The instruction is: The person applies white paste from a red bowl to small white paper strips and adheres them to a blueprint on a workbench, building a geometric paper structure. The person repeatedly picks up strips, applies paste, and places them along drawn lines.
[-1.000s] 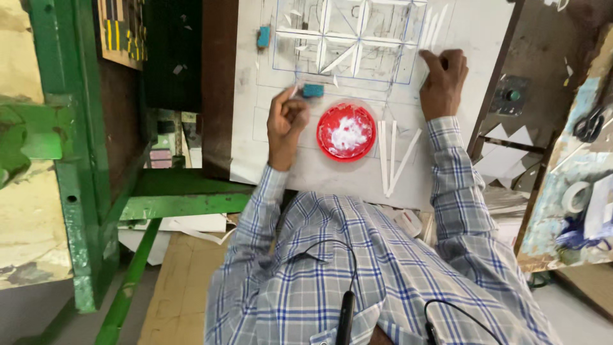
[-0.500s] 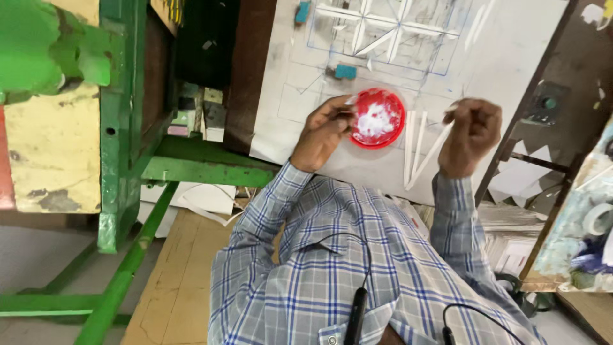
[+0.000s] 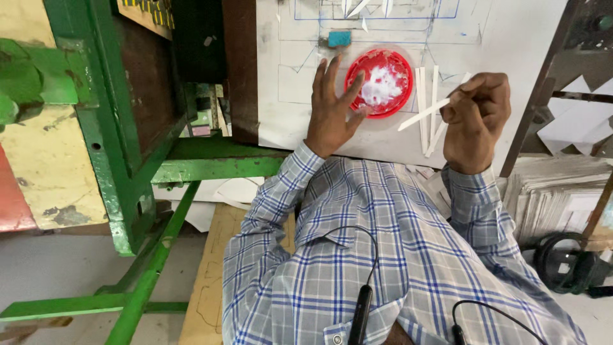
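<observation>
Head view: a white strip [image 3: 424,115] is pinched in the right hand [image 3: 476,118], just right of the red glue lid [image 3: 379,83]. The left hand [image 3: 332,105], fingers spread, touches the lid's left rim. More strips [image 3: 426,89] lie unglued right of the lid.

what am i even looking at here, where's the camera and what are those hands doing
The camera sits on a person's head and looks down, so you see their own checked shirt at the bottom and both bare hands above it. No machine does the work here.

The hands are over a white sheet with thin pencil and blue lines drawn on it. On that sheet lies a round red lid holding something white, perhaps paste. A small teal block lies just beyond it, and a few narrow white strips lie to its right.

The left hand is spread flat, its fingers touching the lid's edge. The right hand is raised a little and pinches one white strip.

To the left stands a green metal frame; a stack of papers is at the right.
</observation>
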A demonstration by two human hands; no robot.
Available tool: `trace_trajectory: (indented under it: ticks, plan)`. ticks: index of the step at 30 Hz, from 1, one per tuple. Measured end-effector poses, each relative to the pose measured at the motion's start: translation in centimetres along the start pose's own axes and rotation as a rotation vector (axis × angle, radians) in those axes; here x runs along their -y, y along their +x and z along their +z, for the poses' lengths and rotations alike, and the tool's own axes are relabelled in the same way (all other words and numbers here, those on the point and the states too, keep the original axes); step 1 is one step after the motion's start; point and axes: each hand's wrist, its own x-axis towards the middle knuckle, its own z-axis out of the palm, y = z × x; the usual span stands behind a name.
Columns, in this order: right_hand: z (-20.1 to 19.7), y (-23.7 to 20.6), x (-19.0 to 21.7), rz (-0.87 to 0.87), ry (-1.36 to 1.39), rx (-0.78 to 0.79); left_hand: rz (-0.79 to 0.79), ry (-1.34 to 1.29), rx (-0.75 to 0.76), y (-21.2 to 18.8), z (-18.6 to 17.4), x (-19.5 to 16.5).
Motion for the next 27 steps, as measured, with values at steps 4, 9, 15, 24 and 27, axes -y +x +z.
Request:
trace_trajectory:
  ticks: [4,9,15,24,27]
  plan:
    - [-0.9,-0.6,-1.0,0.052,0.032,-0.018,-0.024,0.09,0.06,-1.9,2.1,-0.1]
    - [-1.2,-1.0,-2.5,0.085,0.068,0.0,-0.091,0.165,0.129,-3.2,3.5,-1.0]
    - [-0.9,-0.9,-2.3,0.059,-0.002,0.061,-0.073,-0.26,0.01,-3.2,0.7,-2.6]
    - [1.6,-2.0,-0.3,0.284,0.215,0.179,-0.023,-0.797,0.127,-0.2,-3.3,-8.9]
    - [1.8,-2.5,0.5,0.347,0.118,0.148,0.105,-0.687,-0.004,0.5,-3.3,-10.4]
